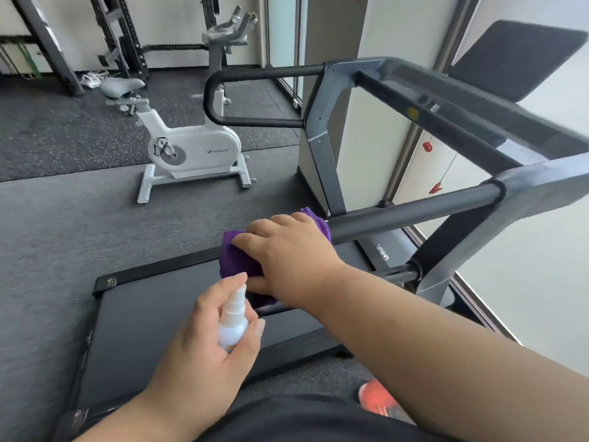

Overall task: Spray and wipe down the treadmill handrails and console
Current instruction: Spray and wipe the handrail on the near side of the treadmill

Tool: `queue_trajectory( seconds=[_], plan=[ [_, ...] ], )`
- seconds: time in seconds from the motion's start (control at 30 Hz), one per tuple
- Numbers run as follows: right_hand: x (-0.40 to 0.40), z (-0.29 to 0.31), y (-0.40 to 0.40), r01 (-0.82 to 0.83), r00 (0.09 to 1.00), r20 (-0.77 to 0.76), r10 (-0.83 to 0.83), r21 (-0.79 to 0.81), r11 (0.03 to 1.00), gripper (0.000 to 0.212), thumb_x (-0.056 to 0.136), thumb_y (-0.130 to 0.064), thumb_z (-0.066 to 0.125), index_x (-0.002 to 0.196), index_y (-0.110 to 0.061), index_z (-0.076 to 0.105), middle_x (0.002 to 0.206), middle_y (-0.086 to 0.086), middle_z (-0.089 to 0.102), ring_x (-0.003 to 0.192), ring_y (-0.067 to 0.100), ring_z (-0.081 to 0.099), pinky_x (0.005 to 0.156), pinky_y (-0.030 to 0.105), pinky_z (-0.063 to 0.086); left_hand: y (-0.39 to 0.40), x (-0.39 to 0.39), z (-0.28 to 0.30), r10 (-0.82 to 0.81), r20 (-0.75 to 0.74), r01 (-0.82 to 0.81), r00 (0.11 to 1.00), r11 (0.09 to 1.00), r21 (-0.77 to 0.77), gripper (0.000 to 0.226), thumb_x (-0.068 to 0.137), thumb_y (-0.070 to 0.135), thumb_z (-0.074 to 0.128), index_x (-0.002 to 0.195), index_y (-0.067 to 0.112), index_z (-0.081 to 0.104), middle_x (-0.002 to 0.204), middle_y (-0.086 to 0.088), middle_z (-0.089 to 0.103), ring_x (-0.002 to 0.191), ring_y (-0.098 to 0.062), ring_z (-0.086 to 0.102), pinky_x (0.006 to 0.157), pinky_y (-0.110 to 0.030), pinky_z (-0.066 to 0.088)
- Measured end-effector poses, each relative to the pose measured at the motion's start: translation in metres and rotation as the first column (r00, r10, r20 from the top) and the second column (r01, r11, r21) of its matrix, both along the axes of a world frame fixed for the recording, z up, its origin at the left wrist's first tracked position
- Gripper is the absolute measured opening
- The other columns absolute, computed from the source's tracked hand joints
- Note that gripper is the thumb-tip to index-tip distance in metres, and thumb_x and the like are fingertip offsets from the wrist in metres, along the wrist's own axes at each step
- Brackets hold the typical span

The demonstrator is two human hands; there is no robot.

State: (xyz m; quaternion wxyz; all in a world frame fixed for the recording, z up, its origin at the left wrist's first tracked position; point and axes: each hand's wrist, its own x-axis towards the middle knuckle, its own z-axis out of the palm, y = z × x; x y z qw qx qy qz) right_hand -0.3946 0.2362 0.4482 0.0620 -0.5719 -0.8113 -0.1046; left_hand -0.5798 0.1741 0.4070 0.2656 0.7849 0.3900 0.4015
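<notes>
Nearest the camera, a white spray bottle (234,323) is gripped in the left hand (204,352), fingers closed around its body, one fingertip resting on the nozzle. Beyond it, a purple cloth (239,261) is pressed by the right hand (287,256), fingers curled over it, onto the near handrail (414,215) end. The console (446,100) is located above the treadmill belt (153,314). A white exercise bike (191,148) is positioned well apart.

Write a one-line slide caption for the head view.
Right hand presses purple cloth on the treadmill handrail; left hand holds a white spray bottle.
</notes>
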Motion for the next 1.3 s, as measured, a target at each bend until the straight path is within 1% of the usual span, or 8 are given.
queue_trajectory(
  seconds=[0.13,0.37,0.5,0.6,0.73,0.9,1.03,1.3],
  plan=[
    [0.041,0.008,-0.007,0.083,0.981,-0.174,-0.082,0.002,0.997,0.066,0.076,-0.070,0.057,0.131,-0.033,0.057,0.121,-0.010,0.064,0.106,0.021,0.060,0.092,0.038,0.041,-0.002,0.013,-0.003,-0.002,-0.041,0.002,0.999,1.000,0.002,0.076,0.078,0.024,0.068,0.129,0.067,0.032,0.101,0.021,0.064,0.091,0.002,0.062,0.076,0.002,0.039],
    [0.153,0.014,-0.023,0.229,0.945,-0.245,-0.218,0.018,0.973,0.056,0.075,-0.064,0.049,0.120,-0.033,0.064,0.113,-0.012,0.067,0.105,0.018,0.060,0.094,0.035,0.037,-0.003,0.057,-0.002,0.042,-0.052,-0.042,0.998,0.999,0.014,0.073,0.078,0.027,0.068,0.129,0.066,0.033,0.099,0.019,0.065,0.081,-0.004,0.064,0.070,-0.002,0.043],
    [0.210,0.019,-0.025,0.339,0.906,-0.268,-0.328,-0.006,0.941,0.048,0.077,-0.062,0.040,0.107,-0.034,0.065,0.099,-0.012,0.066,0.099,0.020,0.059,0.094,0.038,0.038,-0.009,0.091,0.008,0.002,-0.059,-0.003,0.998,1.000,-0.013,0.056,0.092,0.042,0.062,0.128,0.070,0.030,0.102,0.020,0.064,0.062,0.000,0.061,0.059,-0.023,0.054],
    [0.208,0.019,-0.024,0.353,0.901,-0.273,-0.337,0.008,0.936,0.048,0.081,-0.067,0.036,0.105,-0.036,0.064,0.098,-0.014,0.066,0.098,0.021,0.060,0.097,0.044,0.037,-0.009,0.119,0.018,-0.012,-0.047,0.012,0.999,1.000,-0.012,0.061,0.085,0.041,0.061,0.129,0.068,0.030,0.103,0.019,0.063,0.058,0.002,0.058,0.054,-0.019,0.052],
    [0.165,0.013,-0.019,0.280,0.937,-0.224,-0.269,0.015,0.960,0.066,0.080,-0.084,0.028,0.109,-0.036,0.064,0.103,-0.012,0.067,0.099,0.023,0.060,0.098,0.048,0.034,-0.008,0.163,0.022,0.057,0.003,-0.057,0.998,0.997,0.047,0.061,0.092,0.035,0.066,0.132,0.065,0.030,0.102,0.017,0.063,0.074,0.000,0.064,0.068,-0.020,0.053],
    [0.169,0.005,-0.016,0.121,0.967,-0.231,-0.107,0.045,0.992,0.052,0.087,-0.071,0.039,0.112,-0.030,0.060,0.096,-0.008,0.062,0.091,0.025,0.057,0.087,0.043,0.036,-0.019,0.210,0.016,0.093,0.036,-0.093,0.995,0.996,-0.002,0.062,0.083,0.042,0.059,0.135,0.061,0.031,0.103,0.022,0.063,0.097,0.002,0.062,0.085,0.000,0.037],
    [0.219,0.008,-0.019,0.120,0.972,-0.208,-0.104,0.064,0.991,0.054,0.082,-0.070,0.042,0.114,-0.031,0.062,0.100,-0.008,0.064,0.095,0.023,0.059,0.083,0.039,0.037,-0.030,0.234,0.008,0.087,0.031,-0.087,0.996,0.996,-0.009,0.063,0.085,0.038,0.062,0.135,0.059,0.031,0.100,0.020,0.062,0.093,-0.001,0.062,0.082,-0.001,0.038],
    [0.329,0.005,-0.030,0.287,0.932,-0.283,-0.228,0.186,0.940,0.043,0.084,-0.066,0.042,0.081,-0.029,0.064,0.082,-0.011,0.063,0.083,0.021,0.059,0.087,0.037,0.036,-0.047,0.259,0.006,0.122,0.002,-0.122,0.993,0.992,-0.024,0.062,0.084,0.040,0.062,0.133,0.063,0.031,0.099,0.014,0.064,0.088,-0.008,0.063,0.075,-0.006,0.043]
  ],
)
